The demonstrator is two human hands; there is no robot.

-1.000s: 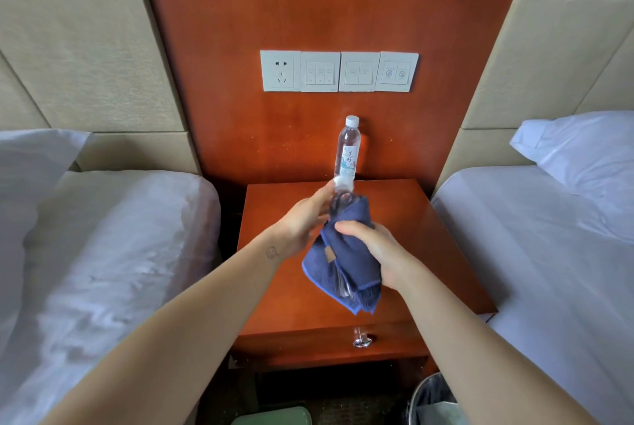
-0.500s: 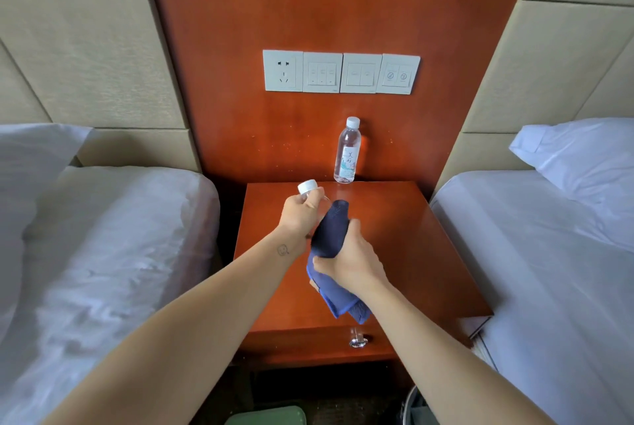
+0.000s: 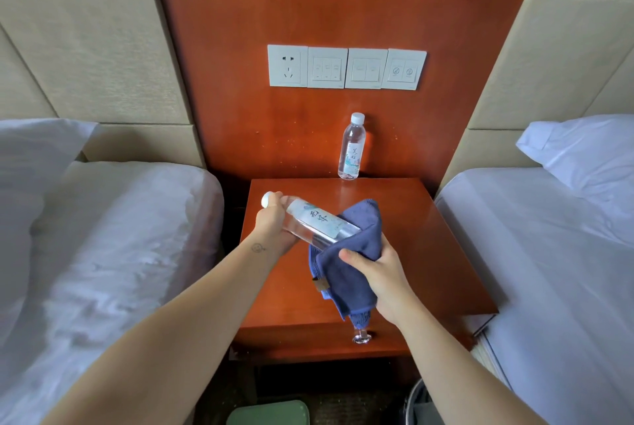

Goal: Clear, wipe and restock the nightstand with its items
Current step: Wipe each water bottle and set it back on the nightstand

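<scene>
Two bottles: held bottle (image 3: 315, 224) tilted, left hand (image 3: 274, 229) gripping neck, right hand (image 3: 374, 263) clasping blue cloth (image 3: 346, 273) round base; likely wiping step; next, set beside standing bottle (image 3: 350, 150) beyond hands

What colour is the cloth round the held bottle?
The cloth is dark blue, with a small tan tag; the head view shows it.

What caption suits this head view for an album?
Above the nightstand, left hand holds a tilted water bottle, right hand wraps it in blue cloth.
</scene>
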